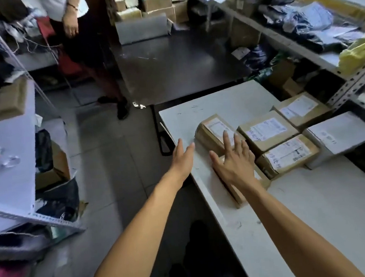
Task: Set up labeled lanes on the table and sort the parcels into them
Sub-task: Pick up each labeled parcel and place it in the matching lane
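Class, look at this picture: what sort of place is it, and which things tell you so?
Probably a parcel sorting or storage room: labelled brown cardboard parcels on a white table, stacked cardboard boxes at the back, and grey metal shelving holding bagged packages.

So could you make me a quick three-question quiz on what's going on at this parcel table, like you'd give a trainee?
1. True or false: the right hand lies flat with straight fingers on a brown parcel.
2. What is the left hand holding? A) a marker B) nothing C) a roll of tape
3. What colour is the parcel at the right end of the group on the white table?

Key: 1. True. 2. B: it hovers open at the table's left edge. 3. White; the other parcels are brown cardboard.
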